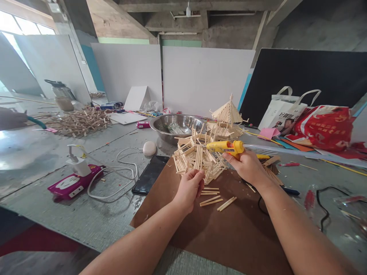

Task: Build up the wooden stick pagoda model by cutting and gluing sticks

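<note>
In the head view, the left hand (189, 189) pinches a few upright sticks (198, 157) between thumb and fingertips, in front of the stick model (212, 168). The right hand (249, 166) is wrapped around the glue gun (225, 146), its nozzle beside the tops of those sticks (whether it touches them, I cannot tell). The model sits at the far edge of a brown sheet (229, 236) spread over the near edge of the desk (110, 219). Loose sticks (211, 201) lie on the sheet, just short of the model. A phone (150, 175) lies by the sheet's far left corner; behind the model are a steel bowl (162, 134) and a stick roof (228, 110).

Toward the desk's left edge sit a purple power strip (67, 186) and, farther back, a stick heap (82, 121). A red bag (323, 128) stands toward the far right corner.
</note>
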`<move>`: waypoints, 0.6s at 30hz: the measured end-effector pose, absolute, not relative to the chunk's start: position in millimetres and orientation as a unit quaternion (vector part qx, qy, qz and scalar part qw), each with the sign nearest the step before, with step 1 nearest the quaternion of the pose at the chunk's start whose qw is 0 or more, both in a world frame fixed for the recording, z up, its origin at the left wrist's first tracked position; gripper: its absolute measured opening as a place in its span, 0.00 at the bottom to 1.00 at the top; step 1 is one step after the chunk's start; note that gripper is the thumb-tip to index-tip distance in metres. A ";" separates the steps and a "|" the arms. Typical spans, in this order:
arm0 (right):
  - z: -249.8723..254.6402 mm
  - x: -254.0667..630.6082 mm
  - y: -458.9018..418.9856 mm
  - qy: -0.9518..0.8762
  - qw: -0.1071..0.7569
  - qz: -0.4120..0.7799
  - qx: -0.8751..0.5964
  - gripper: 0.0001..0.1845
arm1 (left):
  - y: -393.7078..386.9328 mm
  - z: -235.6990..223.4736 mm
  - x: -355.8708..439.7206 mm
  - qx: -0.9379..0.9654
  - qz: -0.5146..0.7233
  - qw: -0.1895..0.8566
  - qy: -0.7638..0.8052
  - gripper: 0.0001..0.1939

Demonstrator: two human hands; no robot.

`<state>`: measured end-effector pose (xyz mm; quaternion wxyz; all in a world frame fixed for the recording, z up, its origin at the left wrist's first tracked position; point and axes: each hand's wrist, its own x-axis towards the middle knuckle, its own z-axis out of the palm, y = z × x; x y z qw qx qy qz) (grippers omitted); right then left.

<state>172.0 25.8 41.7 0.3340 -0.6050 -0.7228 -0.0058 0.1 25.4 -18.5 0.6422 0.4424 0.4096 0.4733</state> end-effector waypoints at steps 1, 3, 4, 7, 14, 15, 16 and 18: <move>41.4 172.1 25.9 -0.723 0.336 -0.007 -0.603 0.22 | 25.6 -18.9 0.1 0.443 0.474 0.642 0.408 0.16; 41.5 172.4 25.9 -0.723 0.338 -0.007 -0.602 0.22 | 25.9 -19.5 0.0 0.445 0.475 0.641 0.408 0.16; 41.8 172.7 25.7 -0.722 0.338 -0.007 -0.604 0.22 | 25.9 -19.8 0.0 0.445 0.474 0.640 0.409 0.16; 44.0 173.9 24.6 -0.716 0.332 -0.008 -0.615 0.22 | 25.5 -19.9 0.2 0.445 0.472 0.640 0.412 0.16; 47.8 174.9 22.2 -0.716 0.324 -0.006 -0.619 0.21 | 24.0 -17.8 0.5 0.445 0.468 0.639 0.418 0.16; 47.6 175.1 22.3 -0.716 0.324 -0.005 -0.618 0.21 | 23.9 -17.7 0.6 0.444 0.470 0.639 0.417 0.16; 47.3 175.5 22.7 -0.717 0.325 -0.004 -0.617 0.21 | 23.9 -17.7 0.6 0.444 0.472 0.638 0.416 0.16; 46.6 176.5 23.7 -0.718 0.326 -0.006 -0.615 0.21 | 23.9 -18.1 0.7 0.445 0.474 0.638 0.413 0.16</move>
